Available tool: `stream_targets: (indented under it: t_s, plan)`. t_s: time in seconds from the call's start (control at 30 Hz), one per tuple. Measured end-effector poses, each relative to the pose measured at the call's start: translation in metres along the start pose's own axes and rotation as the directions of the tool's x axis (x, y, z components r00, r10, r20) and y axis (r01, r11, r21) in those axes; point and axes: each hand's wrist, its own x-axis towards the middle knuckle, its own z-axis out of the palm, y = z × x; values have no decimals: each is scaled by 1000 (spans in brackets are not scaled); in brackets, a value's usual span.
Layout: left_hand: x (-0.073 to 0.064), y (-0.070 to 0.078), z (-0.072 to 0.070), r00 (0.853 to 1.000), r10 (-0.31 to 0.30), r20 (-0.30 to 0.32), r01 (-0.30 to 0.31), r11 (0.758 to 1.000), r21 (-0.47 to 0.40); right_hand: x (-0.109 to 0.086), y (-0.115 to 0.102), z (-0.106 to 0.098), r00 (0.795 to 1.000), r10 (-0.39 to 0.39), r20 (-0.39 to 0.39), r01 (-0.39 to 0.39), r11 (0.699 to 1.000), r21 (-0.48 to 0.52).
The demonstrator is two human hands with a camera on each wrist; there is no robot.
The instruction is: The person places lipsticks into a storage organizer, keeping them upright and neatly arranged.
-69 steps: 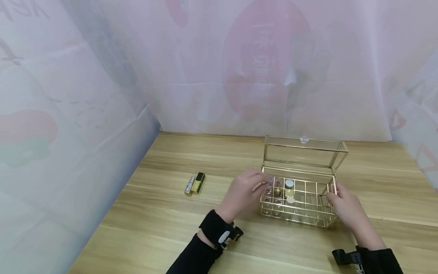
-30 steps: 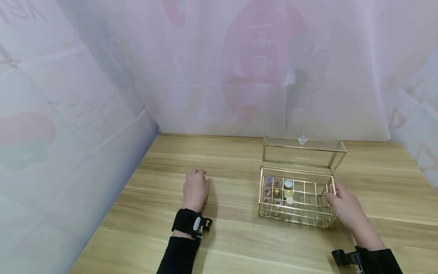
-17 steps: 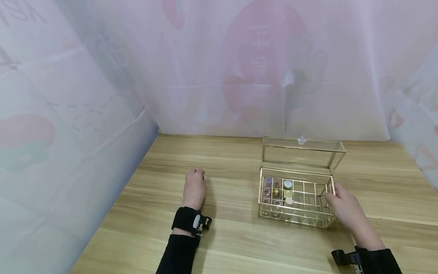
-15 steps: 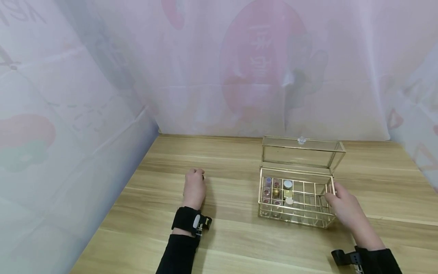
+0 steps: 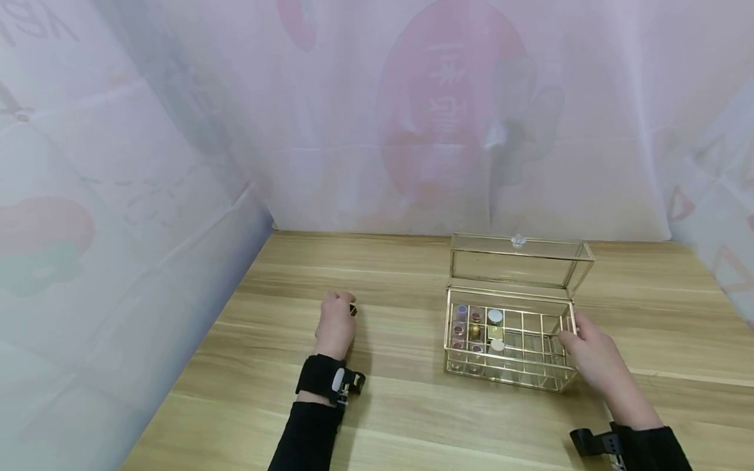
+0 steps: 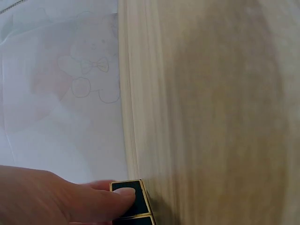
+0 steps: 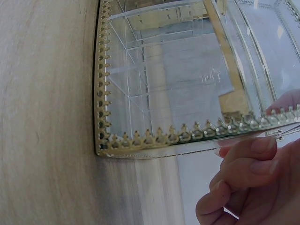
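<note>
My left hand point(image 5: 336, 324) is at the left part of the table and pinches a black lipstick with gold edges point(image 6: 138, 207), thumb on its dark face in the left wrist view. Only the lipstick's dark end point(image 5: 353, 309) shows past the fingers in the head view. My right hand point(image 5: 595, 347) grips the right side of a gold-framed glass box point(image 5: 512, 376), thumb at the top rim. The box stands with its lid point(image 5: 521, 248) raised. Several small lipsticks and tubes, among them a purple-capped tube point(image 5: 462, 310) and a white-capped one point(image 5: 495, 317), stand in its left compartments.
A wooden table point(image 5: 406, 405) carries everything. Printed pale cloth point(image 5: 377, 118) hangs behind and along the left side. Gold wire dividers point(image 5: 533, 327) split the box into small cells. A scalloped gold edge point(image 7: 159, 137) trims the box's base.
My left hand has left the box, moved left across the table and taken hold of the lipstick, covering the clear tube beside it. The purple-capped tube stays in the box. My right hand stays put.
</note>
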Motion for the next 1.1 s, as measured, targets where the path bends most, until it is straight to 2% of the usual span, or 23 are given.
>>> stream_targets:
  t_s: [0.23,0.4,0.63,0.83,1.1]
  plan:
    - [-1,0,0,999,36,-17,-36,999,17,1,1,2,1000,-2,-4,2,1000,8]
    - [-4,4,-4,995,85,-45,-84,996,19,1,0,2,1000,-7,-5,7,1000,12]
    - [-4,12,-10,984,146,-104,-154,985,-77,0,-2,0,1000,-3,-2,3,1000,4]
    - [-2,21,-12,957,230,-177,-254,959,-126,0,0,0,1000,-2,5,2,1000,0]
    - [-4,43,-17,920,360,-156,-385,904,-187,0,3,1,1000,-6,4,6,1000,11]
